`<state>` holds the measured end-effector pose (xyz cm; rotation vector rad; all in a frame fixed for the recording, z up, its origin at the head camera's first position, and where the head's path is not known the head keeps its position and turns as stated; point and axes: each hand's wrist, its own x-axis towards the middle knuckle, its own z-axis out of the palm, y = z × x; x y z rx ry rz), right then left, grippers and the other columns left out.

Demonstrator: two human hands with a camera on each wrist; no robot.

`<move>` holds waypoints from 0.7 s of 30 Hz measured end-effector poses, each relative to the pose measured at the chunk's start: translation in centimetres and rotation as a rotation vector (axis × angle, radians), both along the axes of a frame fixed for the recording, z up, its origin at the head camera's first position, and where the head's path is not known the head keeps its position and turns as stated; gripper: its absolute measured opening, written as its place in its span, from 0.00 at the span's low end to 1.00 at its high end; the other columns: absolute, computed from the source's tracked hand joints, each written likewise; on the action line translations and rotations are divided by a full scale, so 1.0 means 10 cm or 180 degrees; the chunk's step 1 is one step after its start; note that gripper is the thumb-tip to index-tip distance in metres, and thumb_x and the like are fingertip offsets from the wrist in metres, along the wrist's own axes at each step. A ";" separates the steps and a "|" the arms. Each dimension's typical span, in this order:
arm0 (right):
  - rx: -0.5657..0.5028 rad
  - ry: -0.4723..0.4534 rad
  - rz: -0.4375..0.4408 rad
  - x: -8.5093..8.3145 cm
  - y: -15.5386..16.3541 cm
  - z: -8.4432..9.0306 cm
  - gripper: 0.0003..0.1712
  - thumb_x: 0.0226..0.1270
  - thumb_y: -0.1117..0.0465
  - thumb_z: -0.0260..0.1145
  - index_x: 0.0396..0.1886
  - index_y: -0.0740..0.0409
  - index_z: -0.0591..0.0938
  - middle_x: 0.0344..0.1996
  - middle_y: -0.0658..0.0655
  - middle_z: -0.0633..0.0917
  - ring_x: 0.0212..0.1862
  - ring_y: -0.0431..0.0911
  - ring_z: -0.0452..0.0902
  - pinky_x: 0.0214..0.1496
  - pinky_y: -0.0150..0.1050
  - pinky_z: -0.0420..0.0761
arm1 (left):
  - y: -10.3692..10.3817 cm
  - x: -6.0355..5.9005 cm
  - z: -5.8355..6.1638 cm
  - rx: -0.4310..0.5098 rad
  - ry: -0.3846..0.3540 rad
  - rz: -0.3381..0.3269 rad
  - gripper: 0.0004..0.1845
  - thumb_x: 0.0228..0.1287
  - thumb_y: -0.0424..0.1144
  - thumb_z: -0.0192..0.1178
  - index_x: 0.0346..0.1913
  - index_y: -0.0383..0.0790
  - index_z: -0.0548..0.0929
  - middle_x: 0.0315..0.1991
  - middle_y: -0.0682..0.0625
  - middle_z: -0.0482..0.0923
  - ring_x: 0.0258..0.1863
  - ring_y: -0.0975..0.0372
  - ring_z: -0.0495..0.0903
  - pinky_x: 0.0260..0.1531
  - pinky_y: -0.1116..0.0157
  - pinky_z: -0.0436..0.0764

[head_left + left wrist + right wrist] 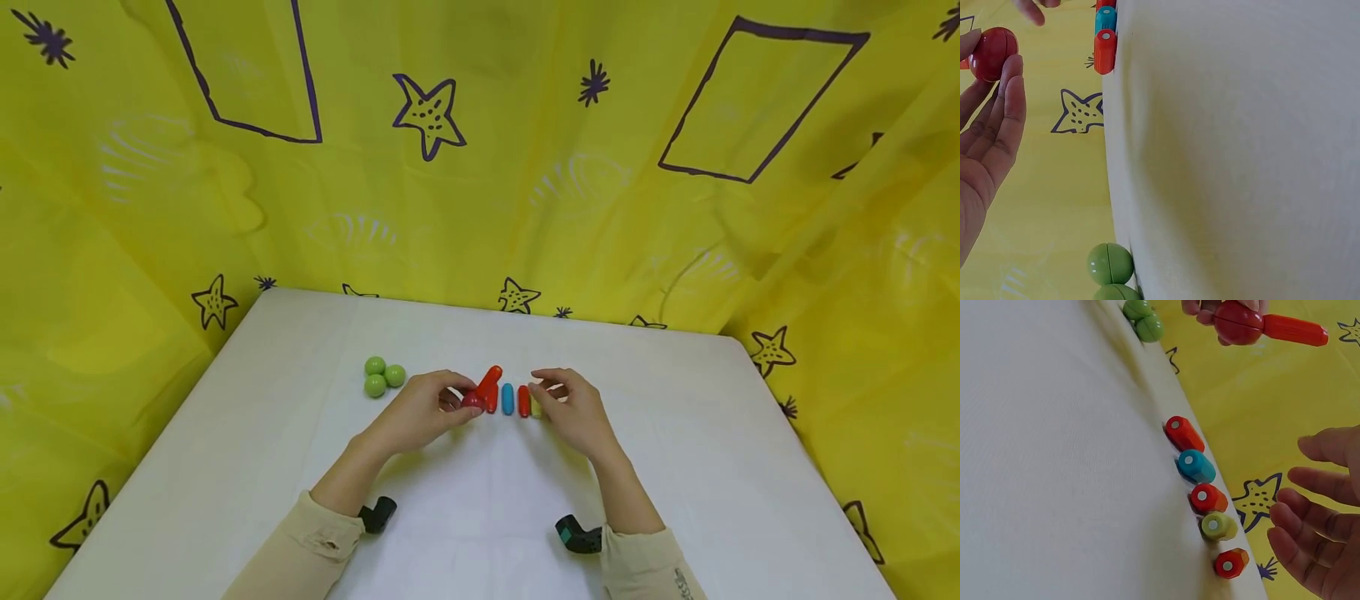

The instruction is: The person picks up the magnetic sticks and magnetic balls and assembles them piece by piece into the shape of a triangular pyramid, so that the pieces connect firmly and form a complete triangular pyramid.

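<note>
While star-printed yellow cloth (480,208) hangs behind the white tabletop (480,517), the left grip (420,408) holds a red ball (991,54) above it, the right grip (577,410) wide.

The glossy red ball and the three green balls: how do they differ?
The glossy red ball is held in the left hand; the three green balls rest on the white table. A bright red stick juts from the red ball; none shows on the green balls. All look round and shiny.
</note>
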<state>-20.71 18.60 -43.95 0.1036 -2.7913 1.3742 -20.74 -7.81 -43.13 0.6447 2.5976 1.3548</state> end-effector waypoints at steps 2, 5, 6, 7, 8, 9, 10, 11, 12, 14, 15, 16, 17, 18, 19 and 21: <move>0.0119 0.0022 -0.0098 -0.01 0.02 -0.02 0.19 0.73 0.56 0.69 0.59 0.57 0.85 0.47 0.58 0.84 0.47 0.51 0.81 0.44 0.37 0.80 | 0.01 0.00 0.00 0.0020 -0.0016 0.0030 0.16 0.67 0.44 0.71 0.54 0.45 0.86 0.44 0.57 0.85 0.40 0.65 0.83 0.46 0.66 0.83; 0.0301 0.0026 -0.0196 -0.02 0.05 -0.04 0.19 0.72 0.57 0.69 0.59 0.58 0.86 0.44 0.58 0.83 0.45 0.50 0.81 0.44 0.38 0.78 | 0.01 0.00 0.01 0.0061 -0.0065 0.0083 0.16 0.66 0.43 0.72 0.54 0.45 0.86 0.44 0.56 0.85 0.41 0.64 0.83 0.47 0.64 0.84; 0.0345 0.0009 -0.0221 -0.02 0.06 -0.05 0.19 0.72 0.57 0.69 0.58 0.58 0.86 0.44 0.58 0.83 0.44 0.49 0.81 0.43 0.38 0.77 | 0.01 0.00 0.01 0.0072 -0.0080 0.0104 0.16 0.66 0.43 0.72 0.54 0.45 0.86 0.44 0.56 0.85 0.41 0.64 0.83 0.48 0.64 0.84; 0.0391 -0.0014 -0.0248 -0.03 0.07 -0.06 0.19 0.72 0.57 0.69 0.58 0.57 0.86 0.44 0.58 0.83 0.43 0.49 0.81 0.43 0.38 0.77 | 0.01 0.00 0.01 0.0083 -0.0095 0.0121 0.16 0.66 0.44 0.72 0.54 0.45 0.86 0.44 0.56 0.85 0.41 0.64 0.83 0.48 0.64 0.84; 0.0421 -0.0044 -0.0272 -0.03 0.08 -0.07 0.19 0.72 0.57 0.69 0.58 0.57 0.86 0.44 0.58 0.83 0.43 0.49 0.81 0.43 0.38 0.77 | 0.01 0.00 0.00 0.0099 -0.0112 0.0135 0.16 0.66 0.44 0.72 0.54 0.45 0.86 0.44 0.56 0.85 0.41 0.64 0.83 0.48 0.64 0.84; 0.0452 -0.0075 -0.0294 -0.03 0.09 -0.07 0.19 0.71 0.57 0.69 0.59 0.57 0.85 0.44 0.58 0.83 0.43 0.49 0.81 0.43 0.38 0.76 | 0.01 0.01 0.00 0.0118 -0.0124 0.0146 0.16 0.66 0.44 0.72 0.54 0.45 0.86 0.44 0.56 0.86 0.41 0.64 0.84 0.48 0.63 0.85; 0.0473 -0.0107 -0.0317 -0.03 0.10 -0.08 0.19 0.71 0.57 0.69 0.59 0.57 0.85 0.44 0.58 0.83 0.43 0.48 0.82 0.42 0.38 0.76 | 0.01 0.00 -0.01 0.0134 -0.0131 0.0151 0.16 0.66 0.44 0.72 0.54 0.45 0.86 0.44 0.56 0.86 0.41 0.64 0.84 0.48 0.64 0.85; 0.0485 -0.0139 -0.0340 -0.04 0.11 -0.08 0.20 0.71 0.56 0.69 0.59 0.57 0.85 0.45 0.58 0.83 0.43 0.48 0.82 0.42 0.38 0.76 | 0.01 0.00 -0.01 0.0153 -0.0136 0.0152 0.16 0.66 0.44 0.72 0.54 0.45 0.85 0.45 0.56 0.86 0.41 0.64 0.84 0.47 0.64 0.85; 0.0511 -0.0161 -0.0356 -0.04 0.12 -0.09 0.20 0.71 0.56 0.69 0.59 0.57 0.85 0.45 0.58 0.83 0.44 0.49 0.83 0.43 0.38 0.76 | 0.00 0.00 -0.02 0.0175 -0.0147 0.0152 0.16 0.66 0.44 0.72 0.54 0.45 0.85 0.45 0.56 0.86 0.41 0.64 0.84 0.47 0.64 0.85; 0.0572 -0.0198 -0.0368 -0.04 0.14 -0.10 0.21 0.71 0.56 0.68 0.60 0.57 0.85 0.45 0.58 0.83 0.44 0.49 0.83 0.43 0.38 0.76 | 0.00 -0.01 -0.02 0.0208 -0.0156 0.0152 0.16 0.65 0.44 0.72 0.54 0.45 0.85 0.45 0.56 0.86 0.42 0.65 0.84 0.47 0.64 0.85; 0.0608 -0.0214 -0.0366 -0.04 0.14 -0.10 0.21 0.71 0.56 0.68 0.60 0.57 0.85 0.45 0.59 0.82 0.44 0.49 0.83 0.43 0.38 0.76 | 0.00 -0.01 -0.03 0.0216 -0.0154 0.0154 0.16 0.65 0.44 0.72 0.54 0.45 0.85 0.45 0.56 0.86 0.42 0.65 0.84 0.47 0.64 0.85; 0.0638 -0.0234 -0.0362 -0.04 0.15 -0.10 0.21 0.71 0.56 0.67 0.60 0.58 0.84 0.45 0.59 0.82 0.43 0.49 0.83 0.43 0.38 0.75 | 0.00 -0.01 -0.03 0.0221 -0.0150 0.0156 0.17 0.65 0.44 0.72 0.54 0.45 0.85 0.45 0.56 0.86 0.42 0.65 0.84 0.47 0.64 0.85; 0.0671 -0.0246 -0.0353 -0.04 0.15 -0.10 0.21 0.70 0.56 0.67 0.60 0.58 0.84 0.44 0.59 0.82 0.43 0.49 0.82 0.42 0.39 0.74 | 0.00 -0.02 -0.03 0.0223 -0.0148 0.0159 0.17 0.65 0.44 0.72 0.54 0.45 0.85 0.45 0.56 0.86 0.42 0.65 0.85 0.47 0.65 0.85; 0.0703 -0.0262 -0.0345 -0.04 0.15 -0.10 0.21 0.70 0.56 0.67 0.60 0.58 0.84 0.44 0.59 0.82 0.43 0.49 0.80 0.42 0.39 0.74 | 0.00 -0.02 -0.04 0.0226 -0.0146 0.0163 0.17 0.65 0.44 0.73 0.54 0.45 0.85 0.46 0.56 0.86 0.42 0.65 0.84 0.47 0.65 0.85; 0.0731 -0.0281 -0.0337 -0.04 0.16 -0.10 0.22 0.70 0.57 0.66 0.61 0.59 0.84 0.44 0.59 0.82 0.42 0.49 0.79 0.42 0.39 0.74 | 0.00 -0.02 -0.04 0.0224 -0.0143 0.0165 0.17 0.65 0.44 0.73 0.54 0.45 0.85 0.46 0.56 0.86 0.42 0.65 0.84 0.47 0.65 0.85; 0.0777 -0.0298 -0.0326 -0.04 0.16 -0.11 0.22 0.70 0.58 0.66 0.60 0.59 0.84 0.43 0.59 0.82 0.42 0.50 0.78 0.43 0.40 0.74 | 0.00 -0.02 -0.03 0.0232 -0.0140 0.0162 0.17 0.65 0.44 0.73 0.54 0.45 0.85 0.46 0.56 0.86 0.42 0.65 0.84 0.47 0.65 0.85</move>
